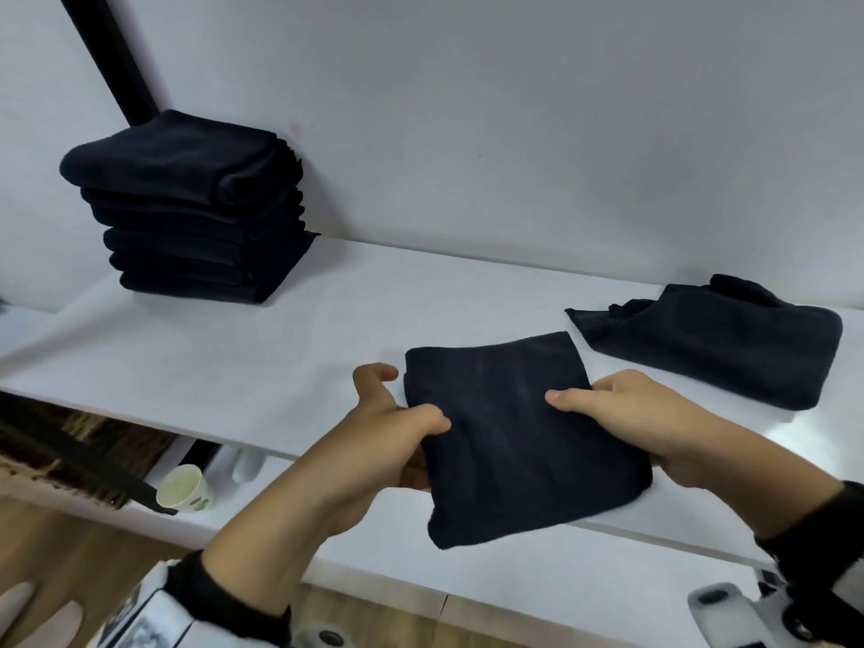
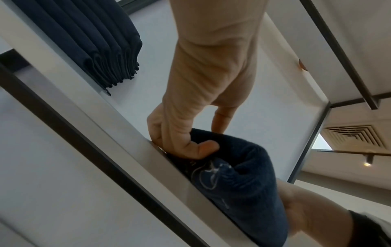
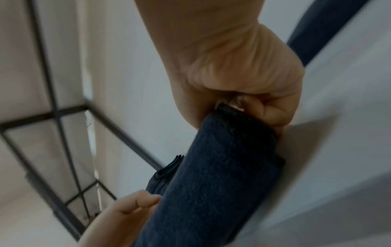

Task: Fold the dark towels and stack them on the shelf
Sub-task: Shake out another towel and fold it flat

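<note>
A folded dark towel (image 1: 509,437) (image 2: 243,180) (image 3: 211,183) hangs over the front edge of the white shelf (image 1: 234,362). My left hand (image 1: 397,427) (image 2: 186,142) pinches its left edge, thumb on top and index finger raised. My right hand (image 1: 622,413) (image 3: 239,100) grips its right edge, thumb on top and fingers curled beneath. A tall stack of folded dark towels (image 1: 191,208) (image 2: 91,41) stands at the shelf's back left. More dark towels (image 1: 720,339), loosely laid, lie at the right.
A black frame post (image 1: 107,58) rises behind the stack against the white wall. Below the shelf, a lower board holds a paper cup (image 1: 182,488) and a dark brush-like object (image 1: 70,456). Black frame bars (image 2: 84,142) edge the shelf.
</note>
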A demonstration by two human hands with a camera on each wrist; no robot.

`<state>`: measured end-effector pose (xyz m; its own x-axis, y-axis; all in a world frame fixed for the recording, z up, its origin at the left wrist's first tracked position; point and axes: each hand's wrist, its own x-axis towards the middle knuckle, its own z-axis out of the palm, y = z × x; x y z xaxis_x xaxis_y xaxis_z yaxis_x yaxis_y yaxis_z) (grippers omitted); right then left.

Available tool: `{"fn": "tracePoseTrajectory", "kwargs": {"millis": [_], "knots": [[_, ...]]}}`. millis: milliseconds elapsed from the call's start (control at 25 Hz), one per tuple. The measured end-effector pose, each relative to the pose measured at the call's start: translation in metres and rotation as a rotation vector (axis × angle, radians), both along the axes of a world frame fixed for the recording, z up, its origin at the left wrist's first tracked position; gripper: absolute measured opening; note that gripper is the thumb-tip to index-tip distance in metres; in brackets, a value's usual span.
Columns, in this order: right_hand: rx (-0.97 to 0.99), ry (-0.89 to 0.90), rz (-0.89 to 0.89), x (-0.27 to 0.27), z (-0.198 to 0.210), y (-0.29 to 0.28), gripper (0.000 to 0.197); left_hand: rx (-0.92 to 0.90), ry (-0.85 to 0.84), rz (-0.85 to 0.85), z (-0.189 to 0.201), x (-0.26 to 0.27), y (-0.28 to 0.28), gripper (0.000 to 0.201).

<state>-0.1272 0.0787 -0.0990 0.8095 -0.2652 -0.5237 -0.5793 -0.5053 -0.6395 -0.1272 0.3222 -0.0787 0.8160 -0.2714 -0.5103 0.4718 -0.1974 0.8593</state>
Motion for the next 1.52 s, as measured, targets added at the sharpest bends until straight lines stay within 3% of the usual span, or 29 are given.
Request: {"fn": "tracePoseTrajectory", "kwargs": {"millis": [160,360,520,640,760,880,1000,1120,1200,1280,1360,1440,1520], "knots": [[0.106,0.088,0.007,-0.002,0.009,-0.001,0.033,0.118,-0.063,-0.042,-0.006,0.002,-0.004,0.055],[0.043,-0.095,0.042,-0.006,0.015,0.016,0.017,0.276,-0.3,-0.081,-0.02,-0.001,0.0,0.071],[0.195,-0.085,0.033,0.009,0.019,0.036,0.021,0.057,-0.393,-0.056,-0.013,0.007,0.022,0.064],[0.246,-0.029,0.076,0.033,0.022,0.066,0.031,0.054,-0.486,-0.057,0.002,0.031,0.055,0.061],[0.351,-0.07,0.128,0.072,0.047,0.112,0.031,0.081,-0.583,-0.013,0.035,0.063,0.101,0.053],[0.416,-0.357,0.139,0.124,0.105,0.167,0.018,0.15,-0.703,0.161,0.092,0.115,0.148,0.046],[0.52,-0.609,0.159,0.187,0.154,0.222,0.021,0.167,-0.78,0.318,0.159,0.186,0.189,0.051],[0.597,-0.631,0.095,0.243,0.161,0.273,0.027,0.259,-0.765,0.319,0.19,0.254,0.217,0.052],[0.507,-0.57,0.107,0.263,0.132,0.299,0.031,0.488,-0.68,0.229,0.166,0.288,0.232,0.056],[0.302,-0.506,0.16,0.264,0.098,0.316,0.049,0.688,-0.628,0.122,0.121,0.307,0.243,0.063],[0.165,-0.554,0.217,0.264,0.088,0.325,0.065,0.714,-0.707,0.097,0.095,0.32,0.255,0.057],[0.127,-0.605,0.218,0.268,0.098,0.328,0.068,0.684,-0.81,0.111,0.097,0.331,0.265,0.05],[0.141,-0.538,0.189,0.27,0.113,0.329,0.07,0.743,-0.866,0.062,0.105,0.337,0.267,0.044]]}}
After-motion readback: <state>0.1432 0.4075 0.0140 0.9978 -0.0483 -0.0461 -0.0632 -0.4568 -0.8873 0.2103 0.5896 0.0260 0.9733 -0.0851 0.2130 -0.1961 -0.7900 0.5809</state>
